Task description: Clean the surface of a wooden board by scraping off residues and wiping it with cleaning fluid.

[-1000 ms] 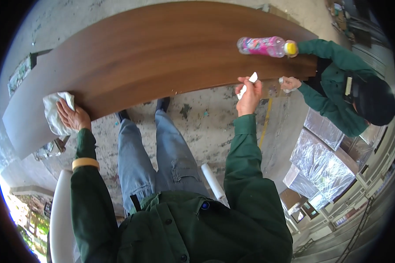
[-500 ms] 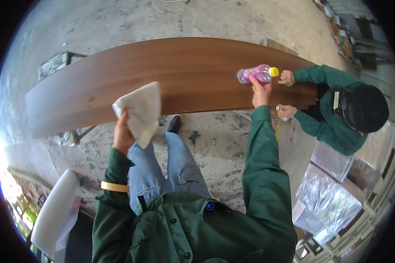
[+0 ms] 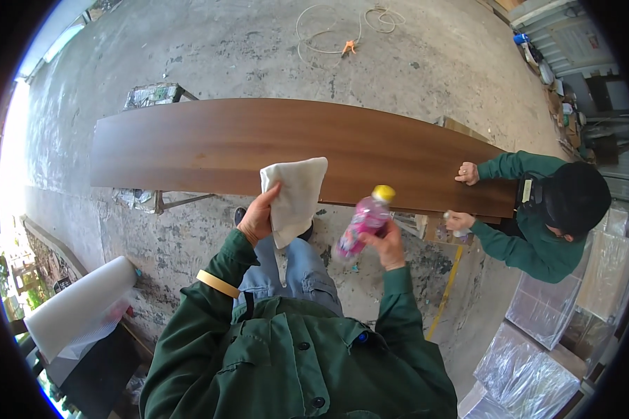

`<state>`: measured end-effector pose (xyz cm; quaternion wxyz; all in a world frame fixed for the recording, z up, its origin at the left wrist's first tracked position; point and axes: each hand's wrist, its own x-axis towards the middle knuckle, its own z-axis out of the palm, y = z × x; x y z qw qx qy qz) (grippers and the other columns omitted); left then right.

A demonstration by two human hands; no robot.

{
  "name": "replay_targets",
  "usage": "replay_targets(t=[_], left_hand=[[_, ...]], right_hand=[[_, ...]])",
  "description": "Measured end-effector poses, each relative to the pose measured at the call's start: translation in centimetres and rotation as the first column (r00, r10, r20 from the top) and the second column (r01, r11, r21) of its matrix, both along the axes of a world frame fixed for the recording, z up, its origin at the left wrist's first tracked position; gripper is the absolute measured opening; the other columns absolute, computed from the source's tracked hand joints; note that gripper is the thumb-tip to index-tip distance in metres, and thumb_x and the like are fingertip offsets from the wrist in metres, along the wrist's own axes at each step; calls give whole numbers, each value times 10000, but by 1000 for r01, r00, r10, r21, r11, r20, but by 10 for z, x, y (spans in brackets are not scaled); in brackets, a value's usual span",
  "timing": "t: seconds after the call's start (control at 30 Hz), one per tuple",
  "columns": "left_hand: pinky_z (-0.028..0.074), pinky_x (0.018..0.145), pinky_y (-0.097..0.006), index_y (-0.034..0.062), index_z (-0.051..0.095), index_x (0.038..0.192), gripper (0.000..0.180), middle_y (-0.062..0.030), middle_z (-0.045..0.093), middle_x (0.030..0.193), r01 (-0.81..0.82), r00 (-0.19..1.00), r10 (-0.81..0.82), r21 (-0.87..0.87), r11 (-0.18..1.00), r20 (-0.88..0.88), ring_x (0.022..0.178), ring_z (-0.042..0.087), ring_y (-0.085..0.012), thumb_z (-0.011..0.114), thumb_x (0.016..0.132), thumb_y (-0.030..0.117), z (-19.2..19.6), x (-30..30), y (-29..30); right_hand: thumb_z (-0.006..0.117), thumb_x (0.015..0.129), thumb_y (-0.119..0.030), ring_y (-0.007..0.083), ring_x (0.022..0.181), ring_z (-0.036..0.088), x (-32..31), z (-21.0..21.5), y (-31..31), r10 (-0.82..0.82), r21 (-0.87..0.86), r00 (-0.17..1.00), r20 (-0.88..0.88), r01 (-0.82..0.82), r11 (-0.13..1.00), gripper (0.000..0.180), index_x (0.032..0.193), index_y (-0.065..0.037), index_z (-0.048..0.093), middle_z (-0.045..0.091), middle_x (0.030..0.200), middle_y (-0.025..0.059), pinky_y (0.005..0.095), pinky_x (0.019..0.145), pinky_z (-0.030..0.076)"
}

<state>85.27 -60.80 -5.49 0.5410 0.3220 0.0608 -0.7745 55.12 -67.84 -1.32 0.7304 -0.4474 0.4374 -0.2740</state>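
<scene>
White cloth (image 3: 299,195) is clasped in a worker's left hand (image 3: 257,215), spreading up and right of the thumb, over the near edge of a long brown board (image 3: 203,143). Farther right, a tilted pink bottle (image 3: 362,225), yellow cap uppermost, extends up and left from the right hand (image 3: 386,246) gripping it. Beyond, a co-worker (image 3: 538,241) stands at the board's right end.

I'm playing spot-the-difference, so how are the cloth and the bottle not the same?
The cloth is plain white, but the bottle has a pink wrap and a yellow cap. The cloth is thin and flat, while the bottle is round and fat. The cloth is in the person's left grip; the bottle is tilted in the right grip. Both are the same in one way: the same person is holding them.
</scene>
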Motion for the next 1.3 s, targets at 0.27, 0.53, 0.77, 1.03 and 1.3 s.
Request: replay_targets(t=[0.27,0.53,0.77,1.03,1.3], left_hand=[[486,979,-414,40,468,1352,561,-126,617,1243,134,988,-134,1,991,74,1113,617,-257,533,968,445,3,-30,10],[480,984,-414,38,470,1353,575,-124,611,1257,153,988,-153,14,988,19,1115,616,-254,518,970,464,-6,-44,23],[479,988,-419,39,466,1358,582,-122,608,1263,137,991,-137,37,990,9,1128,609,-256,500,975,474,-20,-44,24],[480,989,-431,48,456,1371,576,-126,590,1294,112,993,-110,74,991,-29,1138,604,-268,491,979,468,-21,-46,25],[441,1033,-440,64,440,1394,575,-126,564,1337,90,994,-86,66,994,-70,1186,573,-276,483,983,463,-30,-44,21]], right_hand=[[827,763,-212,130,840,668,22,20,46,200,155,978,-67,-188,970,523,1169,11,583,685,986,69,282,780,538],[791,812,-222,142,692,656,20,45,50,213,356,976,-35,-187,916,389,1060,28,624,681,851,91,279,659,544],[756,846,-230,150,695,652,13,45,47,260,461,965,-19,-222,859,354,1046,23,611,669,856,93,287,647,541],[749,853,-247,155,682,644,10,46,49,242,502,970,12,-215,838,348,1026,20,608,658,813,96,291,631,536],[742,860,-241,164,678,648,6,38,53,239,536,970,42,-224,814,335,1016,23,608,663,821,102,296,625,542]])
